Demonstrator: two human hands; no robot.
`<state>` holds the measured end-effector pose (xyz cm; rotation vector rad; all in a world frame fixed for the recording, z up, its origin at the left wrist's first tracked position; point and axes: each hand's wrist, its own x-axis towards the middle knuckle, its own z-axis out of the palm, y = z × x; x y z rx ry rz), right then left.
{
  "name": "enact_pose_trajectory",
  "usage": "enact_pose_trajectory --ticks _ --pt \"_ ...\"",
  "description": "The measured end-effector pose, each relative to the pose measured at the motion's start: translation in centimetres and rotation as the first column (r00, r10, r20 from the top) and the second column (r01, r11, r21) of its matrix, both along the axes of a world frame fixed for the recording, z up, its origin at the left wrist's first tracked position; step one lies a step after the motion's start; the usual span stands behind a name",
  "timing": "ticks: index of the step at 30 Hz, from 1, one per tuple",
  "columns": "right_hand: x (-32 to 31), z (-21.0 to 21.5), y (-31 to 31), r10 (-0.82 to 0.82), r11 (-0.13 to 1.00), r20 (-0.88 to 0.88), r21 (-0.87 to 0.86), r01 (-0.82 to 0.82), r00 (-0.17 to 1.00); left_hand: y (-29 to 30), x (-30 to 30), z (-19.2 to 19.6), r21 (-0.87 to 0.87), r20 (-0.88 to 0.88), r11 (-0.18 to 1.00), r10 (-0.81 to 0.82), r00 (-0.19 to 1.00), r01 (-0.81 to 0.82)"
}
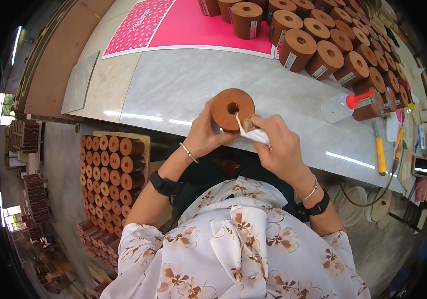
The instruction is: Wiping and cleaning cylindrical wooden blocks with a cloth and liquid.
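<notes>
A reddish-brown wooden cylinder (223, 101) with a dark round hole in its top face is held at the near edge of the grey table. My left hand (201, 131) grips its left side, fingers wrapped round behind and thumb along the lower side. A folded white cloth (257, 136) is pinched in my right hand (282, 148), at the cylinder's right side. One thin corner of the cloth reaches up to the rim of the hole. Whether that corner goes inside the hole, I cannot tell.
Rows of similar cylinders (327, 56) with small pale labels crowd the back right, some on a pink sheet (198, 27). A clear bottle with a red spout (337, 108) and a yellow-handled tool (380, 155) lie right. Stacked cylinders (106, 174) stand low at left.
</notes>
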<state>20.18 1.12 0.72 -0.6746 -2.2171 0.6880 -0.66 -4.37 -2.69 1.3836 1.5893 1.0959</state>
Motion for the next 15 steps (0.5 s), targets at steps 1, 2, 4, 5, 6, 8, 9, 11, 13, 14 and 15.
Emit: enact_pose_trajectory --ticks 1,2,4,5,6,8,9,11,13,14,15 --pt "0.0 0.1 0.5 -0.022 1.000 -0.027 -0.014 0.021 0.999 0.3 -0.2 0.0 0.005 0.002 1.000 0.003 1.000 -0.003" --pt "0.0 0.3 0.9 -0.044 0.999 -0.055 -0.027 0.042 0.998 0.6 -0.6 0.1 0.058 -0.052 0.998 0.005 0.999 -0.002" --pt "0.5 0.8 1.8 -0.078 0.996 -0.072 -0.037 0.075 0.994 1.0 -1.1 1.1 0.116 -0.061 0.993 0.038 0.997 -0.030" --pt "0.8 0.9 2.0 -0.111 0.993 -0.091 -0.051 0.107 0.990 1.1 -1.6 1.9 0.117 -0.060 0.993 0.038 0.997 -0.031" --pt "1.1 0.4 2.2 -0.158 0.984 -0.127 -0.101 0.146 0.979 1.6 -1.9 3.1 -0.024 -0.164 1.000 -0.011 0.986 0.008" --pt "1.4 -0.2 2.3 -0.181 0.979 -0.138 -0.117 0.166 0.974 1.9 -1.9 4.3 -0.162 -0.340 0.987 -0.074 0.938 0.020" --pt "1.4 -0.4 2.4 -0.203 0.974 -0.153 -0.136 0.182 0.967 2.1 -1.7 4.4 -0.161 -0.338 0.987 -0.077 0.938 0.023" --pt "1.1 -1.1 2.3 -0.199 0.976 -0.168 -0.126 0.179 0.966 2.2 -1.0 4.4 -0.313 -0.319 0.950 -0.094 0.943 -0.012" --pt "0.3 -1.6 2.3 -0.189 0.979 -0.187 -0.116 0.170 0.964 2.1 -0.4 3.6 -0.280 -0.329 0.959 -0.063 0.942 -0.034" --pt "-0.1 -1.8 2.4 -0.180 0.981 -0.197 -0.107 0.162 0.964 1.8 -0.2 3.0 -0.247 -0.337 0.967 -0.030 0.941 -0.057" --pt "-0.3 -1.8 2.6 -0.172 0.983 -0.206 -0.092 0.156 0.963 1.6 0.0 2.6 -0.247 -0.333 0.968 -0.035 0.942 -0.051"
